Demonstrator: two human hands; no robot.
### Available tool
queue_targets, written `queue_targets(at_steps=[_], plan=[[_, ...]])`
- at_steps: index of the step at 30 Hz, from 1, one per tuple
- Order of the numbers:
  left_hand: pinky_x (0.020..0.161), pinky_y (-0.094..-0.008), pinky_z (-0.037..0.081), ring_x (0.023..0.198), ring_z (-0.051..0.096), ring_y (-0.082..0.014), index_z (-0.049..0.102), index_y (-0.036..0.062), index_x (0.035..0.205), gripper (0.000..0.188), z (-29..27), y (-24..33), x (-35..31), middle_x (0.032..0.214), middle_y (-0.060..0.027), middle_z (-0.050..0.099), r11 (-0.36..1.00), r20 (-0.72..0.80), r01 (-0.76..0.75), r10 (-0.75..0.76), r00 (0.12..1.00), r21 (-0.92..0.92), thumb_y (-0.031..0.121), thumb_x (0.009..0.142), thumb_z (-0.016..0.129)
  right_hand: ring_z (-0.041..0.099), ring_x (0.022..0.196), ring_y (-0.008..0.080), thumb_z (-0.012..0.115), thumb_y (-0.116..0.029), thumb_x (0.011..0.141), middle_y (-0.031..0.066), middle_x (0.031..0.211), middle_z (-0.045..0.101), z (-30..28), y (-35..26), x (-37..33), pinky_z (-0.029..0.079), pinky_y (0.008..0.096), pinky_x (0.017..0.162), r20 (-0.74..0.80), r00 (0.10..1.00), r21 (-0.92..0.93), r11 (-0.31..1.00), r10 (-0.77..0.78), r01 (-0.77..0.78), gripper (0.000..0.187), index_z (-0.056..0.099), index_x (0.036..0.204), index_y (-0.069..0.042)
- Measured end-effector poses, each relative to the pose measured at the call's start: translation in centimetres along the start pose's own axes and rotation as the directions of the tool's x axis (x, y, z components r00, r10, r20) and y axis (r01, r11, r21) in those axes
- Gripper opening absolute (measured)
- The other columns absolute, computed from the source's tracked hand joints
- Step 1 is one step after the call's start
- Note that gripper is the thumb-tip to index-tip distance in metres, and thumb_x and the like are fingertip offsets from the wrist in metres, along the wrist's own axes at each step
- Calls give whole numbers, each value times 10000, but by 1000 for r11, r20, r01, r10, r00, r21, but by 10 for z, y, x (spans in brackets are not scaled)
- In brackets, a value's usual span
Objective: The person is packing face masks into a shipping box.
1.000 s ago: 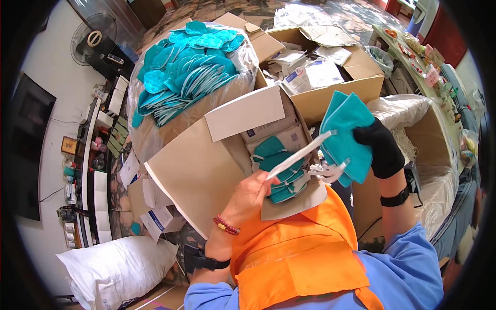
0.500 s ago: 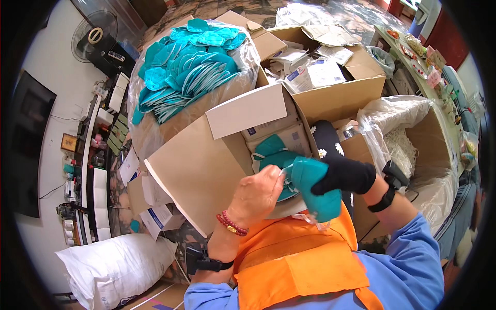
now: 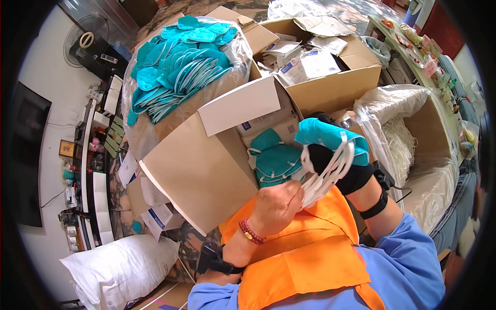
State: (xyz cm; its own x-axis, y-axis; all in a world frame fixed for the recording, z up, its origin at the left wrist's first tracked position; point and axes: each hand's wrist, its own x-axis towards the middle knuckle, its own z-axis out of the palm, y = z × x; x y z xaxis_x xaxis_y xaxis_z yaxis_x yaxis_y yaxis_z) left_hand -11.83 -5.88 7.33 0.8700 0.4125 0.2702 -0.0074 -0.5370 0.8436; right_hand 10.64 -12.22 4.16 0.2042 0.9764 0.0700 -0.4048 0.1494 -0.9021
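My right hand (image 3: 333,164), in a black glove, grips several teal face masks (image 3: 330,133) held together above my orange apron. White elastic straps (image 3: 330,178) hang in loops from those masks. My bare left hand (image 3: 279,205), with red beads at its wrist, is closed at the lower ends of the straps and appears to pinch them; its fingertips are partly hidden. Just beyond my hands, more teal masks (image 3: 276,160) lie inside an open cardboard box (image 3: 201,170), in front of white packets (image 3: 266,118).
A plastic-lined box heaped with teal masks (image 3: 181,62) stands far left. Behind is a carton (image 3: 336,93) of white packets. At right, a lined box (image 3: 429,124) holds white elastic strands. A white sack (image 3: 121,266) lies lower left.
My right hand has raised and turned the masks, so their straps now hang toward me. The left hand has moved right and nearer to me, from one strap to the bunched straps.
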Motion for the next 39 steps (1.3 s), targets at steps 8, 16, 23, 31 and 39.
queue_targets(at_steps=[8,16,23,31,39], plan=[[561,-347,398,599,487,-299,504,-20,797,231,10,1,-26,693,-156,453,954,-7,199,-205,979,-223,103,992,483,693,914,188,624,8,926,129,1032,724,4,-40,9,561,296,814,-239,918,-262,932,-315,252,229,682,1147,11],[524,-352,393,538,489,-232,517,37,751,279,-4,-8,-61,622,-110,424,983,-18,147,-149,989,-109,179,986,465,668,765,171,590,-128,962,68,877,697,-113,-55,28,564,289,736,318,750,-654,439,-580,617,197,674,1073,11],[547,-224,356,621,409,-80,556,92,884,178,-38,-29,-14,782,7,488,357,38,313,-605,796,-880,211,975,460,650,802,203,547,-175,1001,82,975,656,-30,-80,9,550,333,710,-230,780,-326,801,-582,502,292,569,1255,-31],[564,-201,305,646,368,-38,625,47,1019,195,-4,-9,46,769,63,441,511,88,373,-497,864,-774,229,1008,556,650,806,196,552,-177,1001,80,982,656,2,-65,4,548,326,709,-279,913,-103,955,-296,278,294,570,1256,-32],[584,-158,324,702,417,8,628,66,1084,189,30,13,62,776,79,477,457,132,361,-459,879,-813,236,1009,594,649,810,189,558,-179,1001,79,990,656,20,-49,1,547,319,707,-281,944,20,983,-171,184,296,570,1257,-32]])
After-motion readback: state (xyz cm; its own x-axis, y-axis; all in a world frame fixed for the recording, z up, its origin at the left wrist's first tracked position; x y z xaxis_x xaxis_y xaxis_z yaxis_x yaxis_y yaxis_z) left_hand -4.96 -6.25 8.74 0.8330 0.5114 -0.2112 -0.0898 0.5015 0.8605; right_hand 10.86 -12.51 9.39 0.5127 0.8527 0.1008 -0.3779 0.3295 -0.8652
